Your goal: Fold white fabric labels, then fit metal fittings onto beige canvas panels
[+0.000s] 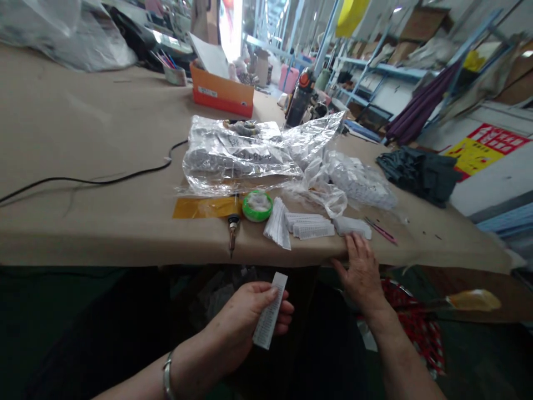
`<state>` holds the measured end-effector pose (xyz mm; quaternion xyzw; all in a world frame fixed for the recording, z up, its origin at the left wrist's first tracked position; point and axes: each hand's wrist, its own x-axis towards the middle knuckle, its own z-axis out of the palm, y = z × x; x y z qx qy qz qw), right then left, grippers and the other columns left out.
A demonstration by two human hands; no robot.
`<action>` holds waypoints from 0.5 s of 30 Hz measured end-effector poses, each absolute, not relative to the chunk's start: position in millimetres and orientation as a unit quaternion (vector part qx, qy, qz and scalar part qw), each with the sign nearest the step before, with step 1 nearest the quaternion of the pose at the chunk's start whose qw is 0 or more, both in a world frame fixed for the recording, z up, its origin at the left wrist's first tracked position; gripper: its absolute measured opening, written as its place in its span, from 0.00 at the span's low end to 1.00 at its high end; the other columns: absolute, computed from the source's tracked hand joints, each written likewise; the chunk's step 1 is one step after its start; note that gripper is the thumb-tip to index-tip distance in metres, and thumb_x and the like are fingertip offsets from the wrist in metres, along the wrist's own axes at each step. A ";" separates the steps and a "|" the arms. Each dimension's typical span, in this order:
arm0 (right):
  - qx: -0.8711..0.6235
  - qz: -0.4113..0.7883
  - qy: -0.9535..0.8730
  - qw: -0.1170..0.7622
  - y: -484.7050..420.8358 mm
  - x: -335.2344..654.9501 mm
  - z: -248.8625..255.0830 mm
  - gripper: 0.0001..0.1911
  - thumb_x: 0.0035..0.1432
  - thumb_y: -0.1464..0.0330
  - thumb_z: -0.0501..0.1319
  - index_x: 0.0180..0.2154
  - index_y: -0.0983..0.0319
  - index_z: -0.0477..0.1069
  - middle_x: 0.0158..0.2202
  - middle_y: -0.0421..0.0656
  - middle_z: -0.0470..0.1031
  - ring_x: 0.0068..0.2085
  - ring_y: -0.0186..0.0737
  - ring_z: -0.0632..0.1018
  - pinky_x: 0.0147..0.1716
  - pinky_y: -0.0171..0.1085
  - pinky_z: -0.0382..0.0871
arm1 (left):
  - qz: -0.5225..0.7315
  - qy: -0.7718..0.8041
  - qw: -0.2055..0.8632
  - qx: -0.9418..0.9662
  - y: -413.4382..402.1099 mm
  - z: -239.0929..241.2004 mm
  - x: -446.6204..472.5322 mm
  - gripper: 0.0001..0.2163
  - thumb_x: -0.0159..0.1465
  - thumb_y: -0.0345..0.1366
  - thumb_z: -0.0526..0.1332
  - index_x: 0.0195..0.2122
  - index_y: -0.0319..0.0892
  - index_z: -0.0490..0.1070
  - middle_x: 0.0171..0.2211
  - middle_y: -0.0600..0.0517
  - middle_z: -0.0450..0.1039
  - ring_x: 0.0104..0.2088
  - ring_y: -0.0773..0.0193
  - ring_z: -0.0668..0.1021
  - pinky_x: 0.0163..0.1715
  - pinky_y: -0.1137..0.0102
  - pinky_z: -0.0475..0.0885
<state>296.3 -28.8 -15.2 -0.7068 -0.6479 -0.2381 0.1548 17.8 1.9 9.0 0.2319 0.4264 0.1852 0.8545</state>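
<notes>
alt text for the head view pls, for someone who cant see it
Left hand holding a narrow printed strip in front of a brown table, right hand at a pale stack on it. More printed strips, a green container and plastic bags also lie there.

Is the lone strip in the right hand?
No, the left hand holds the lone strip; the right hand touches a white stack.

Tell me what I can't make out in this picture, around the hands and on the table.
Head view, label strip in the left hand: print too small to read.
Head view, label stack: partly covered by the right hand.
Head view, clear bag: contents obscured by glare and creases.
Head view, black cable: one end cut off by the left edge.
</notes>
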 end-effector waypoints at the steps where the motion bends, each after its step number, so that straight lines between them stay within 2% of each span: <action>1: -0.708 -0.238 -0.651 0.135 -28.5 301.7 -16.3 0.33 0.63 0.51 0.50 0.60 0.67 0.58 0.58 0.59 0.63 0.59 0.63 0.63 0.53 0.60 0.61 | 0.185 0.427 0.855 0.229 1.0 7.7 17.7 0.08 0.63 0.35 0.59 0.37 0.33 0.69 0.27 0.46 0.75 0.24 0.65 0.77 0.27 0.69 0.74; 3: -0.701 -0.236 -0.660 0.132 -29.9 306.1 -15.6 0.26 0.64 0.55 0.50 0.56 0.66 0.63 0.55 0.57 0.67 0.56 0.59 0.67 0.52 0.57 0.63 | 0.183 0.430 0.855 0.226 -0.7 4.8 17.4 0.09 0.63 0.36 0.59 0.37 0.33 0.68 0.27 0.46 0.75 0.24 0.65 0.77 0.27 0.70 0.74; 6: -0.680 -0.230 -0.669 0.191 -33.7 306.5 -10.2 0.17 0.65 0.60 0.52 0.46 0.65 0.69 0.47 0.53 0.73 0.50 0.52 0.73 0.50 0.50 0.66 | 0.181 0.428 0.855 0.230 -2.7 0.9 16.4 0.10 0.63 0.37 0.60 0.37 0.33 0.69 0.28 0.46 0.75 0.24 0.66 0.77 0.27 0.70 0.74; 10: -0.656 -0.210 -0.679 0.254 -35.5 311.4 -7.3 0.09 0.64 0.64 0.56 0.35 0.61 0.70 0.41 0.48 0.76 0.44 0.46 0.76 0.46 0.45 0.69 | 0.182 0.429 0.853 0.235 -3.1 0.0 14.5 0.10 0.62 0.37 0.60 0.37 0.33 0.69 0.28 0.46 0.75 0.25 0.65 0.77 0.27 0.70 0.74; 15: -0.653 -0.192 -0.666 0.304 -33.2 320.1 -7.0 0.07 0.63 0.66 0.56 0.36 0.60 0.70 0.39 0.47 0.77 0.42 0.45 0.77 0.44 0.45 0.70 | 0.178 0.432 0.850 0.241 -2.6 4.1 13.7 0.09 0.63 0.36 0.59 0.37 0.33 0.69 0.27 0.46 0.75 0.24 0.65 0.77 0.26 0.71 0.73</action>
